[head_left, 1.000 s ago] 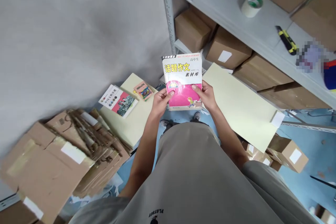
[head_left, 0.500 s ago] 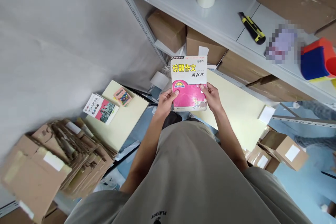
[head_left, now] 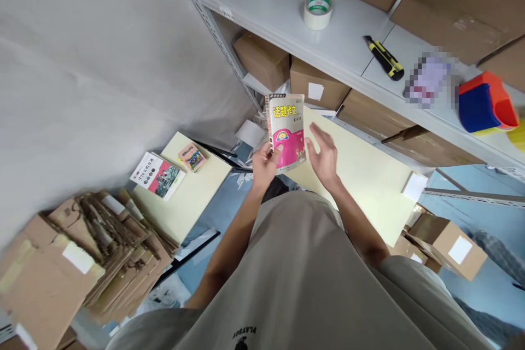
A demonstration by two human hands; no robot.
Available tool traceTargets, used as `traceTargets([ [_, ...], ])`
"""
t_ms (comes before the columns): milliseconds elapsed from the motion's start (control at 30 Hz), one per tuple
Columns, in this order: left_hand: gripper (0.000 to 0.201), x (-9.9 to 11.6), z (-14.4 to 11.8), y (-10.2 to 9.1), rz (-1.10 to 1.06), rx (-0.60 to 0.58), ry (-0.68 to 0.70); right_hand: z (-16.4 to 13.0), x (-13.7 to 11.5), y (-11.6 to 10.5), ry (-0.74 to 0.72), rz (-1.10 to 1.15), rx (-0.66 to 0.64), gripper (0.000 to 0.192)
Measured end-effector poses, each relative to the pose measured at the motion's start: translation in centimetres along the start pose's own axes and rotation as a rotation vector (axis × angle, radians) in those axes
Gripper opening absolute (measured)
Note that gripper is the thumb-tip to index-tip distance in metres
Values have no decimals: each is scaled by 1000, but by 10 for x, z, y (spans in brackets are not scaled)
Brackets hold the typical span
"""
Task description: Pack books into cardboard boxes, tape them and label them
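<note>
My left hand (head_left: 265, 163) grips the lower left edge of a pink and white book (head_left: 286, 130) with yellow characters on its cover, held upright and turned partly edge-on in front of my body. My right hand (head_left: 322, 154) hovers just to the right of the book with fingers spread and holds nothing. Behind the book lies a large pale yellow board (head_left: 369, 178).
A grey metal shelf (head_left: 283, 8) carries a tape roll (head_left: 318, 10), a yellow-black utility knife (head_left: 383, 57) and a red-blue object (head_left: 486, 103); cardboard boxes (head_left: 262, 57) sit below. Flattened cartons (head_left: 82, 262) pile at lower left, beside two books (head_left: 158, 175) on another pale board.
My right hand has let go of the book and opened beside it. My left hand has turned the book partly edge-on. The view has shifted slightly.
</note>
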State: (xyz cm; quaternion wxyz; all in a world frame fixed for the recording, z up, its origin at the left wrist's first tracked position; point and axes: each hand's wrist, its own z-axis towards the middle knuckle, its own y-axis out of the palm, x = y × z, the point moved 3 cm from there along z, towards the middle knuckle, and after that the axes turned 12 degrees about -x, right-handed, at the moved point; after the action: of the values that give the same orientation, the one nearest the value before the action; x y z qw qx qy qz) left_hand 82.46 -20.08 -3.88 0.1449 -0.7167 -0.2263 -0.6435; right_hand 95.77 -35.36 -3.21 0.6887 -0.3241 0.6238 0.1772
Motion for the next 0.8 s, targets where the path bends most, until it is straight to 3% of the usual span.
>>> traceTargets([
  [100,54,0,-9,21,221,-34,93,-3,-6,18,50,18,-95,82],
  [167,53,4,-12,27,347,-161,172,-2,-4,16,72,58,-34,80],
  [233,61,9,-9,17,393,-174,225,2,1,3,53,148,40,76],
  [333,83,13,6,-13,226,-89,113,5,7,-17,45,348,-10,73],
  [433,85,13,17,-27,-73,-260,-118,1,5,-25,92,494,-112,70],
  [500,79,14,16,-28,-163,-319,-192,-2,2,-26,123,537,-137,70],
  [800,82,13,7,-18,-159,-198,-127,4,15,-29,146,470,-138,71],
])
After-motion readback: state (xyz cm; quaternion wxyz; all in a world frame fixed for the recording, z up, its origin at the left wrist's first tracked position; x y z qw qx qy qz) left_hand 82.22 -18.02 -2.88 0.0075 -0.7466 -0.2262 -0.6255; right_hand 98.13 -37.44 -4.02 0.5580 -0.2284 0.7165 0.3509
